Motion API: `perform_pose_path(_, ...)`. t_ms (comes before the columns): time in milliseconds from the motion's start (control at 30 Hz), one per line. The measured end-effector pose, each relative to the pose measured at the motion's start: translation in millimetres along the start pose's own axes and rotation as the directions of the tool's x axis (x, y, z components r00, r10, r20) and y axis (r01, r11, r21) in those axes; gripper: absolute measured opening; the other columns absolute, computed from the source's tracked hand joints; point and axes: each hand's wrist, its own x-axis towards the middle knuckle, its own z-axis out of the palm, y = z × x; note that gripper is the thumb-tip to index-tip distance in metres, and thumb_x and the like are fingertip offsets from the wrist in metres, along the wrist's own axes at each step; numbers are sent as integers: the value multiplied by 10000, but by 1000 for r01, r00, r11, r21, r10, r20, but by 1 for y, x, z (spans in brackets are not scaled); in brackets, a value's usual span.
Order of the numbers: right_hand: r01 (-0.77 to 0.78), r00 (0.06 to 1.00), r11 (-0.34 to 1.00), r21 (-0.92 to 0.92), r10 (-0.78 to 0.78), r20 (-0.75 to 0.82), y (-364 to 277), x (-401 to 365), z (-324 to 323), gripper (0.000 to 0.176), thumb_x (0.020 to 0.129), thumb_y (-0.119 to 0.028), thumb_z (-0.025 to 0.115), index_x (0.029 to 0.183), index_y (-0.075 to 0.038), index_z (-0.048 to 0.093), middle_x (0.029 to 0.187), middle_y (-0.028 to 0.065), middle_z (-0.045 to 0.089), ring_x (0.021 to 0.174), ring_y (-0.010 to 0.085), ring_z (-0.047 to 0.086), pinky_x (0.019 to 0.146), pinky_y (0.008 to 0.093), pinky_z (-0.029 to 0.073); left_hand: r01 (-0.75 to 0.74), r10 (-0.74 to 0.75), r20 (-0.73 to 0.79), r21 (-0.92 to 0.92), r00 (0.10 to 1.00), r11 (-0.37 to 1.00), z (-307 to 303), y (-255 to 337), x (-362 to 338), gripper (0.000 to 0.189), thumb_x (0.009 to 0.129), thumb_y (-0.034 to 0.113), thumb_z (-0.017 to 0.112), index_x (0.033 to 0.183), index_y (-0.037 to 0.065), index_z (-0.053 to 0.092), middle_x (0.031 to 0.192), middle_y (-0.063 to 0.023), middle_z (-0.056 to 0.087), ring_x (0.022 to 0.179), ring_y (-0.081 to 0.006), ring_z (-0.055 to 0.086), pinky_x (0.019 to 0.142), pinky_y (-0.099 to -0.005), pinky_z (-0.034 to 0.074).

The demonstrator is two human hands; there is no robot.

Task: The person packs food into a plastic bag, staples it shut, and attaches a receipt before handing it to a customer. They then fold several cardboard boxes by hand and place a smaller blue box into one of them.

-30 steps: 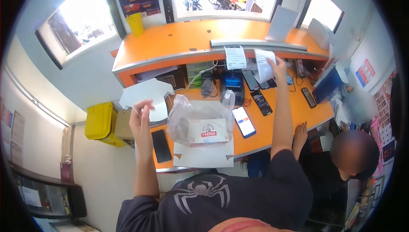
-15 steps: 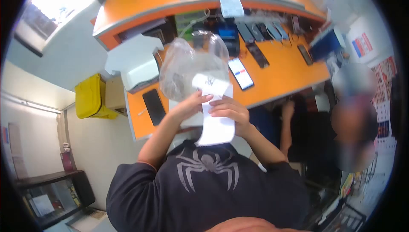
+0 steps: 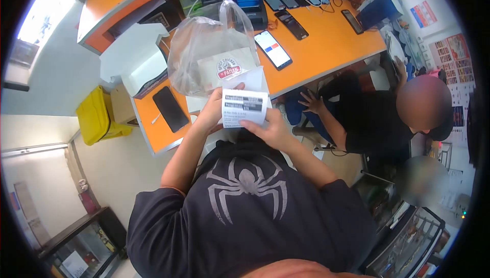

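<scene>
Head view: both hands are closed on one receipt (image 3: 244, 110), held up in front of the dark shirt (image 3: 247, 216) at the near edge of the bench (image 3: 326, 58). The left hand (image 3: 211, 111) grips its left side, with fingers passing behind the paper; the right hand (image 3: 274, 131) pinches the lower right, its thumb lying over the printed face. The hands are near each other, with the receipt between them. Dark bands and rows of print cross the slip, the smaller lines too fine to read. A blank white stretch of paper shows just above it, toward the bag.

Directly beyond the receipt, a clear plastic bag (image 3: 186, 53) stands on the bench with its handles upright, around a pale box (image 3: 212, 68) bearing a red and black logo. To the left is an open white carton (image 3: 145, 71), and nearer the edge a black phone (image 3: 170, 109) lies flat. Right of the bag, a phone with a lit screen (image 3: 273, 50) lies near a darker phone (image 3: 292, 25). Farther back sits a blue and black device (image 3: 250, 11). At the right, a co-worker (image 3: 375, 114) in black has one hand spread, fingers apart, well away from the receipt.
</scene>
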Motion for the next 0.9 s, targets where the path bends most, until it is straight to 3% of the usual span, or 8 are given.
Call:
perform_pose_path(100, -189, 980, 933, 307, 158, 123, 3, 12, -7, 421, 801, -33, 637, 1201, 2, 509, 1101, 69, 602, 997, 150, 558, 879, 293, 429, -137, 134, 39, 78, 990, 988, -3, -9, -6, 301, 896, 195, 500, 1112, -10, 549, 999, -101, 615, 875, -145, 611, 695, -257, 504)
perform_pose_path(233, -22, 1000, 940, 339, 21, 7, 3, 23, -2, 647, 797, 11, 613, 1369, -35, 315, 1246, 90, 497, 1118, 143, 483, 957, 302, 377, -109, 106, -56, -58, 993, 992, -10, -18, -6, 412, 940, 319, 400, 1144, -14, 529, 1043, -106, 605, 943, -157, 588, 800, -295, 479)
perform_pose_path(333, 37, 992, 934, 356, 9, -125, 2, 26, 5, 666, 790, 31, 607, 1376, -39, 299, 1248, 87, 491, 1131, 148, 479, 969, 307, 368, -101, 103, 19, -98, 994, 990, -13, -17, -17, 429, 930, 335, 443, 1155, -21, 521, 1077, -109, 596, 944, -156, 587, 817, -285, 467)
perform_pose_path(367, 42, 991, 930, 365, 7, -132, 5, 28, 6, 679, 786, 45, 599, 1381, -44, 285, 1260, 91, 479, 1142, 156, 475, 971, 309, 366, -162, 145, 89, 233, 985, 959, -9, -7, -25, 403, 930, 275, 473, 1184, -38, 476, 1086, -114, 590, 981, -171, 571, 850, -301, 461)
perform_pose_path(467, 77, 976, 934, 350, 2, -218, 9, 31, 10, 623, 794, 61, 579, 1353, -37, 323, 1225, 94, 500, 1114, 154, 486, 953, 287, 378, -210, 171, 128, 434, 977, 876, -3, -5, -25, 360, 889, 227, 566, 1125, -41, 517, 1027, -102, 610, 930, -156, 586, 824, -300, 481)
perform_pose_path(567, 61, 961, 891, 450, 69, -268, 14, 32, 9, 565, 799, 49, 589, 1315, -23, 369, 1222, 91, 504, 1104, 160, 497, 947, 286, 383, -170, 159, 63, 267, 985, 949, -5, -10, -24, 341, 872, 248, 599, 1056, -38, 578, 941, -64, 630, 847, -102, 571, 734, -254, 464)
perform_pose_path(767, -106, 958, 994, -25, 95, -269, 26, 30, -8, 363, 748, -53, 702, 1080, -13, 561, 1053, 60, 558, 940, 119, 530, 743, 237, 420, -71, 48, 81, 318, 996, 945, -14, -14, -24, 366, 901, 293, 549, 1028, -47, 597, 911, -51, 635, 809, -76, 561, 700, -220, 442)
perform_pose_path(900, 123, 958, 937, -327, -197, -206, 16, 49, -30, 407, 682, -89, 759, 1047, -20, 589, 896, 39, 592, 755, 107, 553, 643, 247, 412, -23, -31, 141, 364, 989, 931, -12, -5, -28, 380, 908, 297, 531, 1039, -54, 594, 921, -61, 635, 830, -90, 575, 730, -226, 449)
